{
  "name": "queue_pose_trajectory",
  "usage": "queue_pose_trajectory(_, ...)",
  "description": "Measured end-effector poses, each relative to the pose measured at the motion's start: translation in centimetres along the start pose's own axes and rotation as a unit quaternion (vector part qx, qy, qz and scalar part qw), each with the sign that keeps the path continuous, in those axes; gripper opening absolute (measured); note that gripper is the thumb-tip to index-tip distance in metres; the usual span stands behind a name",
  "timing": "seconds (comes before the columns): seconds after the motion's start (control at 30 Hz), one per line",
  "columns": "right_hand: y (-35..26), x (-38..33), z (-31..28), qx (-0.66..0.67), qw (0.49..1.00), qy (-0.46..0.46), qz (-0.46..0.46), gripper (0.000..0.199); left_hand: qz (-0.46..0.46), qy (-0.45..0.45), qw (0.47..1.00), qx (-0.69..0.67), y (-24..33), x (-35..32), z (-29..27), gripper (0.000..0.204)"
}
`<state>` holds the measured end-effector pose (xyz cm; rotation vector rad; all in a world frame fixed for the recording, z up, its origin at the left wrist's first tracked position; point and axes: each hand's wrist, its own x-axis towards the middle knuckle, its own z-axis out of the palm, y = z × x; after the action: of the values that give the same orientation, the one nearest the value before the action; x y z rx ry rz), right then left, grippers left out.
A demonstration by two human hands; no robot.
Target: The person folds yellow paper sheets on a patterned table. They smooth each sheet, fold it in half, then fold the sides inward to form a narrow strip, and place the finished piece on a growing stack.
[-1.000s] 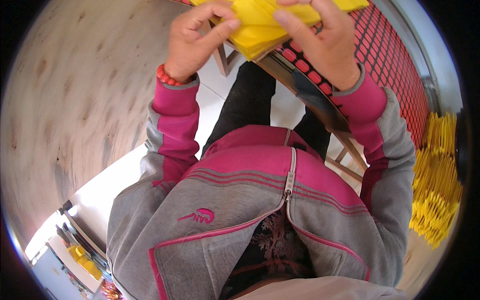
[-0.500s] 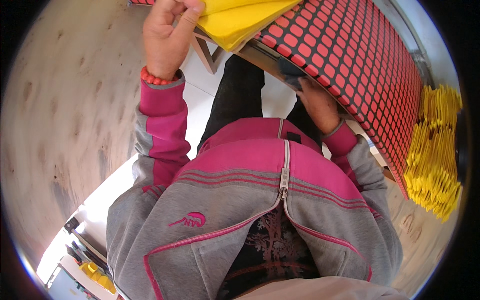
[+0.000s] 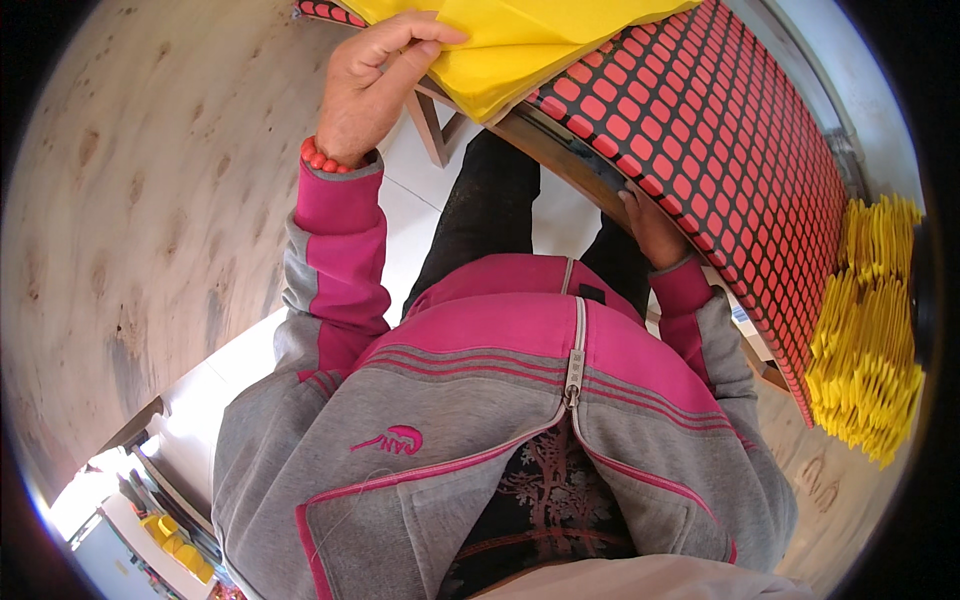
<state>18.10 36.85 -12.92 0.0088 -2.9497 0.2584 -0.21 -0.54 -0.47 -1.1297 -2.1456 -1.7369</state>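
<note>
Two hands are in play, well apart, and the left hand (image 3: 375, 85) is up at the yellow sheets (image 3: 540, 45). Its thumb and forefinger are close together on the left part of the stack, touching the top layer; whether that grip is pinching the material, I cannot tell. A crease runs rightward from the fingertips. The sheets lie stacked on the bench (image 3: 555, 155), one corner jutting over the front edge, the far side cut off by the top of the view.

Down to the right hand (image 3: 655, 228), low at that same front edge, partly under it. Shadow and the overhang hide most of its fingers, so I cannot tell whether this grip is open or closed.

Over the bench goes a red-and-black patterned cover (image 3: 720, 160), bare between the sheets and its right end. Just beside that end, a tall yellow pile (image 3: 865, 340) shows many thin edges. Red beads (image 3: 325, 160) circle the left wrist, right by the pink cuff (image 3: 340, 200). Below, black trousers (image 3: 480, 200) stand out against white floor tiles (image 3: 400, 185).
</note>
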Motion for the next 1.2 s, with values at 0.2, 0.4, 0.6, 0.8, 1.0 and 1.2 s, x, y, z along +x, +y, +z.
queue_pose_trajectory(0.2,-2.3,0.1,-2.5,0.0,0.999,-0.032,-0.019,0.029,-0.02,0.0,1.0,-0.005,0.3,-0.2,0.1,0.021)
queue_pose_trajectory(0.4,-9.9,-0.3,-11.8,0.131,0.959,-0.191,-0.165,0.02,-0.027,0.01,0.999,-0.035,-0.2,-0.2,-0.1,0.022)
queue_pose_trajectory(0.6,-13.4,8.7,-16.2,0.285,0.893,0.048,-0.346,0.014,-0.028,0.014,0.997,-0.068,-0.4,-0.1,0.2,0.022)
queue_pose_trajectory(0.8,-15.0,14.8,-13.6,0.222,0.892,0.093,-0.382,0.016,-0.038,-0.027,0.998,-0.05,-0.4,0.0,-0.4,0.021)
queue_pose_trajectory(1.0,-14.7,15.0,-13.1,0.248,0.896,0.059,-0.362,0.011,-0.012,-0.041,0.998,-0.041,1.8,0.7,-0.5,0.014)
queue_pose_trajectory(1.2,-14.7,15.3,-12.6,0.297,0.884,0.058,-0.357,0.009,0.087,-0.088,0.992,0.016,1.6,0.9,-1.1,0.02)
